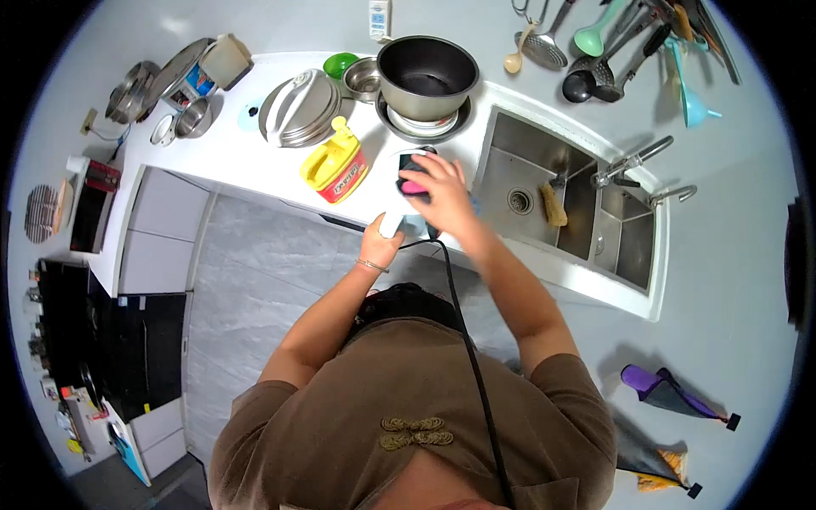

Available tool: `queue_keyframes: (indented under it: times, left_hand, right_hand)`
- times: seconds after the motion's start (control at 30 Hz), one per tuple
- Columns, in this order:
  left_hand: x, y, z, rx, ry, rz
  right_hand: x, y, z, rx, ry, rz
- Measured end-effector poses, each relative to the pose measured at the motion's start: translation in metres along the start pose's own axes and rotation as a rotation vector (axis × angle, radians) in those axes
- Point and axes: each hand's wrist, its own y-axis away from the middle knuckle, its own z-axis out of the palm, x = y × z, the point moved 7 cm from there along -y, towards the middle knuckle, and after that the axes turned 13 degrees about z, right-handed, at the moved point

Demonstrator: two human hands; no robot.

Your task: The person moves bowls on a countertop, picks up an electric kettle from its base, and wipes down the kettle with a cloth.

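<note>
My left hand (380, 244) is closed round a white handle (391, 224) at the counter's front edge. Whatever the handle belongs to is mostly hidden; a pale, bluish part shows beside it. Just above, my right hand (444, 189) has its fingers curled over a black and pink object (413, 175) whose kind I cannot make out. Something white and rounded shows behind that object. To the left stands a yellow plastic jug (335, 172) with a handle and a red label, apart from both hands.
A large dark pot (428, 78) rests on stacked dishes behind my hands. Left of it are a steel bowl (363, 78), a green bowl (340, 65) and stacked lids (308, 109). The steel sink (520, 161) on the right holds a loofah (553, 205). A black cable (466, 327) crosses my shirt.
</note>
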Motion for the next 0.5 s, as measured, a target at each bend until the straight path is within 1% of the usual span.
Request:
queue_keyframes:
  times: [0.03,0.1,0.17,0.2,0.27,0.33,0.37,0.4,0.47,0.5]
  left_hand:
    - [0.002,0.0,-0.001,0.022,-0.002,0.022]
    - [0.007,-0.002,-0.001,0.03,-0.014,0.054]
    - [0.011,0.001,-0.003,0.068,0.011,0.016]
    - [0.011,-0.001,-0.003,0.055,0.003,0.025]
    - [0.004,-0.001,-0.001,0.029,-0.012,-0.007]
    - [0.009,0.001,-0.003,0.045,0.012,-0.001]
    - [0.006,0.0,-0.003,0.036,-0.025,-0.006]
    - [0.006,-0.001,-0.004,0.026,-0.063,-0.01]
    - [0.006,-0.004,-0.003,0.018,-0.057,0.005]
    - [0.007,-0.003,-0.004,0.018,-0.041,0.01]
  right_hand:
    - [0.0,0.003,0.007,-0.031,-0.008,0.039]
    - [0.005,0.01,0.005,-0.016,-0.073,0.013]
    - [0.017,0.031,0.004,-0.041,-0.113,-0.024]
    - [0.026,0.04,-0.001,-0.015,-0.191,-0.066]
    - [0.039,0.05,-0.016,0.062,-0.272,-0.063]
    - [0.088,0.053,-0.013,0.074,-0.476,0.279]
    - [0.123,0.058,-0.005,0.176,-0.562,0.504]
    - [0.15,0.062,0.001,0.142,-0.704,0.792]
    - [0.169,0.066,0.008,0.192,-1.054,0.944]
    - [0.169,0.062,0.009,0.22,-1.106,0.887]
